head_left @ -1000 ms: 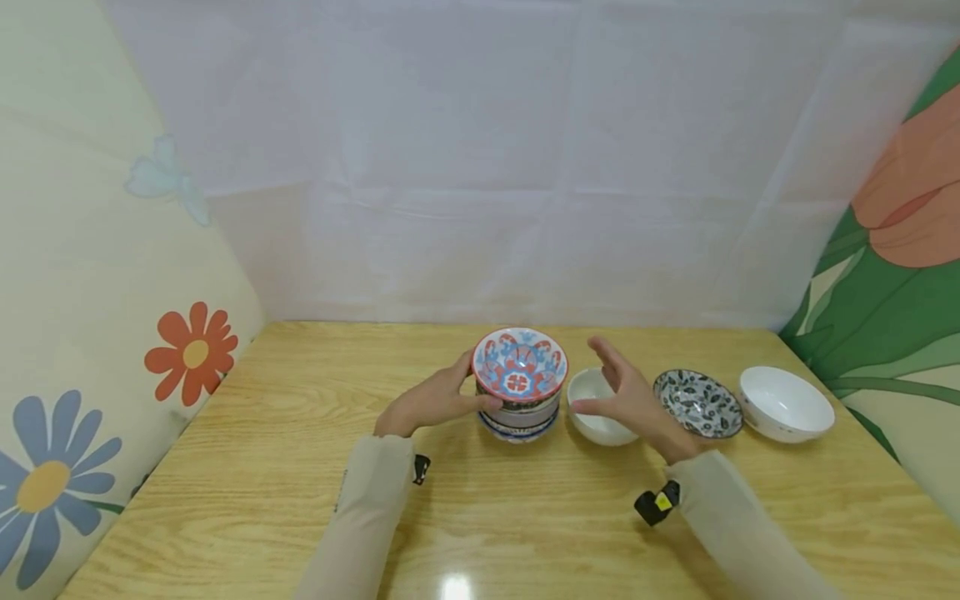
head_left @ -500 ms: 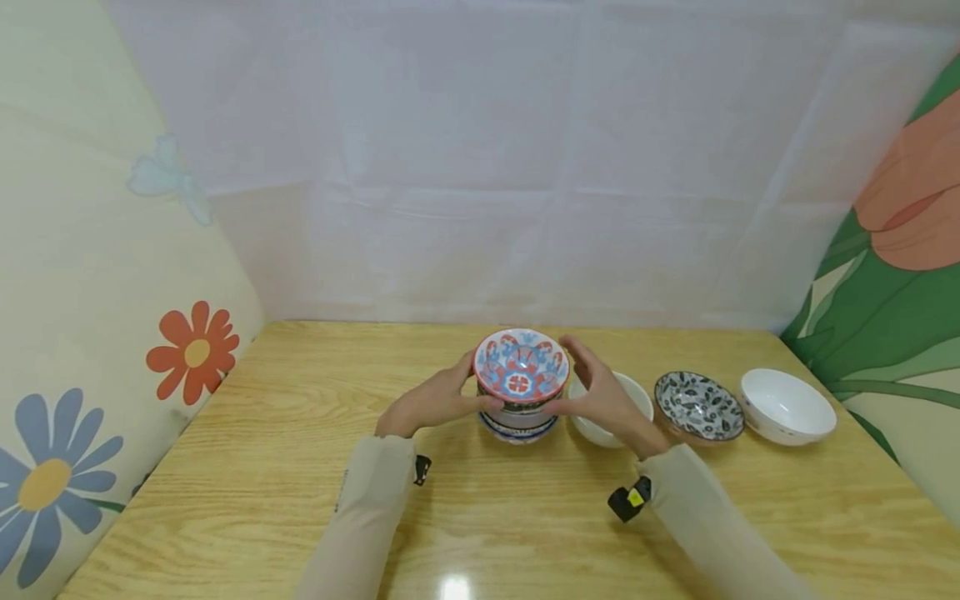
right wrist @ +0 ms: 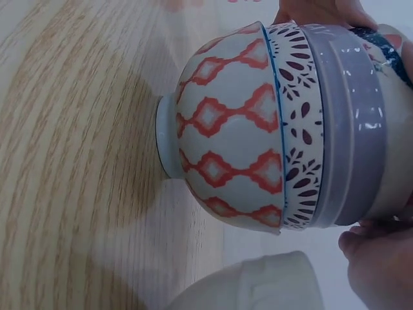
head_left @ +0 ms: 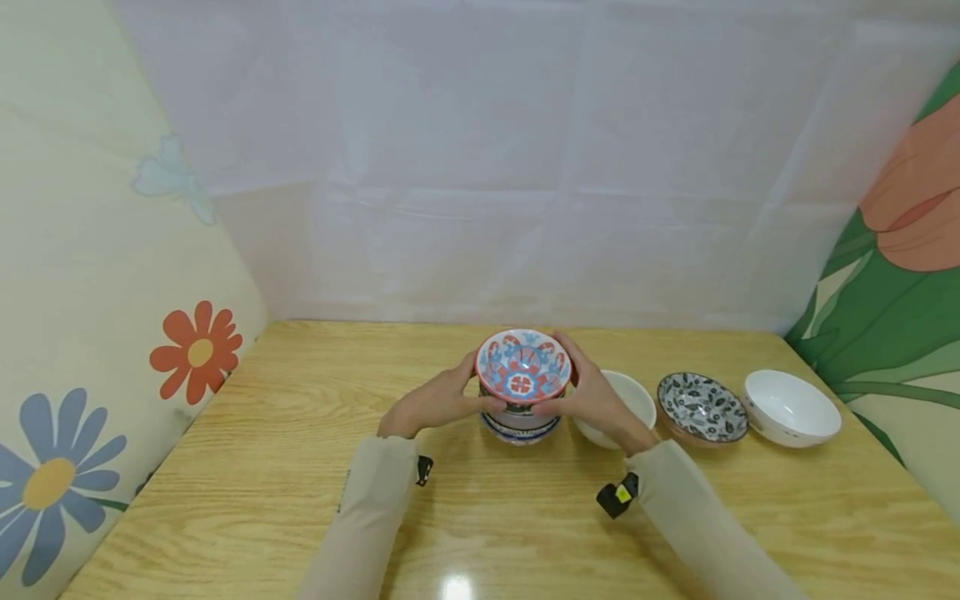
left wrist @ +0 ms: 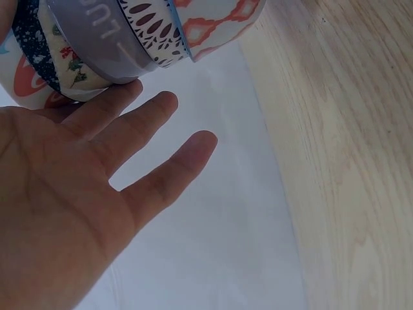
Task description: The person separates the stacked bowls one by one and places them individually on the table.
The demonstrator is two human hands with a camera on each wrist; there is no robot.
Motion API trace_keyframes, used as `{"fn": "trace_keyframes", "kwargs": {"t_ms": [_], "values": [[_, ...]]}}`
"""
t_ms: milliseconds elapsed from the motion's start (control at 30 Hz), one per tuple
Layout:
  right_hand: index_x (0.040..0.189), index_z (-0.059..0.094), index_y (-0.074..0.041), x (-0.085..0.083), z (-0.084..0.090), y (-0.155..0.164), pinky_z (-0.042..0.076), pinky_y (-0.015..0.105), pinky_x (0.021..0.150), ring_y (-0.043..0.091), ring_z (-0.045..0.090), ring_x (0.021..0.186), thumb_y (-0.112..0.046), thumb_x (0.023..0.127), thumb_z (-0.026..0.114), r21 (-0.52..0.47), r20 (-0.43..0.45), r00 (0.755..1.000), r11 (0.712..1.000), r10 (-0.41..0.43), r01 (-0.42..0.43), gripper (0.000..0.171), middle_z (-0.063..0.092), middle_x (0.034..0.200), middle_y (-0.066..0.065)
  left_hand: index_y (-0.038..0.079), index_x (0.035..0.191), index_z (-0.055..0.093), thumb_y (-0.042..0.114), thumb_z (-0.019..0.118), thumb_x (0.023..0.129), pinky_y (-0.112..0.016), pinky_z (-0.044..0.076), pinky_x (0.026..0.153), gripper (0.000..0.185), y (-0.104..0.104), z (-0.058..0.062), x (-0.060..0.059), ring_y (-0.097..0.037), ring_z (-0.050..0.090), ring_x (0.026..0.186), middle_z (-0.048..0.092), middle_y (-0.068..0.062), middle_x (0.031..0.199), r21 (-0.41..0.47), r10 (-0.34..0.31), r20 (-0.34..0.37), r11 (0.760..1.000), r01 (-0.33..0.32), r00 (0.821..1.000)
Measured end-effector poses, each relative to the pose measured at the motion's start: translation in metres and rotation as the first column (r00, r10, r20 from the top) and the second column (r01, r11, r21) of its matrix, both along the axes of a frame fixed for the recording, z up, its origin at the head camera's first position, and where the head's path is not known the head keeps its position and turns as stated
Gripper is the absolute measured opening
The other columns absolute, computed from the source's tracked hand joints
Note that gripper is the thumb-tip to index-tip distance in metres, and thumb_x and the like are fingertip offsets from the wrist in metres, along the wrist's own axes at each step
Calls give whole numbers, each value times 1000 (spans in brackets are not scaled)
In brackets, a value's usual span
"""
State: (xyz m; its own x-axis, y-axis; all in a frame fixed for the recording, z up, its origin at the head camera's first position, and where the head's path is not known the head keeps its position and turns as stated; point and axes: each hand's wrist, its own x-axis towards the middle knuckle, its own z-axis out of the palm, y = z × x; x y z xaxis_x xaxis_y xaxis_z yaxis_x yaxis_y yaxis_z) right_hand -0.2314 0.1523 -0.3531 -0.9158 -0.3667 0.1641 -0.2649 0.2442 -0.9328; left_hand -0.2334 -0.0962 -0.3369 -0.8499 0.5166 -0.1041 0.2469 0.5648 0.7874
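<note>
A red-rimmed bowl [head_left: 523, 364] with a red and blue pattern tops a stack of nested bowls. My left hand [head_left: 435, 404] holds it from the left, thumb at the front below the rim. From the right, my right hand [head_left: 600, 404] grips it with the thumb in front and fingers round the far side. In the left wrist view, three fingers of the left hand [left wrist: 64, 174] spread out below the upper bowls. The right wrist view shows the stack from the side: a grey bowl [right wrist: 352, 123] in the middle and a white bowl with red diamonds [right wrist: 222, 126] at the bottom, on the table.
Right of the stack, a white bowl [head_left: 633, 396] stands partly behind the right hand. Further right are a black-and-white patterned bowl [head_left: 701, 407] and a wide white bowl [head_left: 791, 408]. The wooden table [head_left: 300, 483] ends at a white cloth backdrop [head_left: 450, 167].
My right hand has moved left from above the white bowl and taken hold of the top bowl's right side. The left hand has stayed at its left side.
</note>
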Motion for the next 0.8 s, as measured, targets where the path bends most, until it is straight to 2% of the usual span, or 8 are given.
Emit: {"fn": "trace_keyframes", "kwargs": {"t_ms": [167, 433, 600, 800], "values": [[155, 7, -12, -1, 2, -4, 26, 49, 114, 33, 34, 138, -16, 68, 87, 2, 13, 1000, 1000, 15, -15, 118, 28, 154, 15, 23, 155, 2, 53, 67, 83, -54, 28, 112, 101, 0, 1, 1, -28, 24, 144, 24, -8, 157, -5, 3, -1, 1000, -3, 1000], [155, 10, -14, -1, 2, -6, 32, 47, 110, 32, 38, 136, -12, 66, 88, -22, 16, 1000, 1000, -2, 2, 118, 30, 153, 15, 23, 155, 3, 53, 67, 83, -53, 29, 112, 100, 2, 1, 1, -27, 24, 144, 24, -8, 157, -12, 6, -1, 1000, -6, 1000], [154, 15, -15, -1, 0, -5, 30, 45, 111, 31, 38, 135, -8, 64, 88, -46, 11, 1000, 999, -25, 25, 116, 32, 152, 15, 26, 154, 1, 54, 66, 83, -53, 27, 113, 100, 2, 0, 1, -27, 21, 145, 21, -6, 158, -7, -6, -8, 1000, 6, 1000], [154, 19, -14, 0, 2, -5, 27, 45, 113, 30, 39, 135, -10, 63, 89, -2, -15, 997, 997, -75, 75, 115, 35, 151, 16, 27, 154, 1, 55, 66, 83, -54, 27, 113, 101, 1, 0, 1, -27, 20, 145, 19, -7, 159, -10, -1, -8, 1000, 0, 1000]]}}
